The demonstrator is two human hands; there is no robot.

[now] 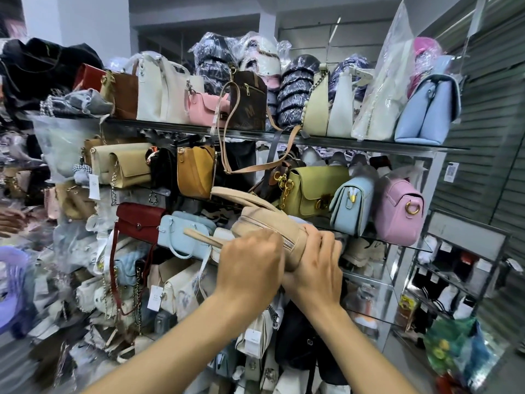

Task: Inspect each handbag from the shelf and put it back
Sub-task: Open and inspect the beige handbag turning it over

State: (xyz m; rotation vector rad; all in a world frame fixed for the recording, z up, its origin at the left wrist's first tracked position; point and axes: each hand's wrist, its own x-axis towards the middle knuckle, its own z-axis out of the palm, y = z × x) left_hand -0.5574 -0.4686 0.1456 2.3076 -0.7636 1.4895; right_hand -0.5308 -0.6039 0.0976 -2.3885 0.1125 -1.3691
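A beige handbag (264, 220) with a silver zipper is held in front of the middle glass shelf (397, 238). My right hand (315, 265) grips its near end from below, fingers curled over the top. My left hand (250, 265) is curled at the zipper line, fingers bent onto the bag. The bag's beige straps (199, 237) stick out to the left and upward. Behind it stand an olive-green bag (312, 191), a light blue bag (352, 206) and a pink bag (397, 209).
The top shelf (341, 142) carries white, pink, brown and blue bags, with a long tan strap (224, 137) hanging down. Lower shelves hold red, light blue and cream bags. A metal rack (454, 280) stands right; a purple stool (11, 280) and another person's hand (10, 223) are at left.
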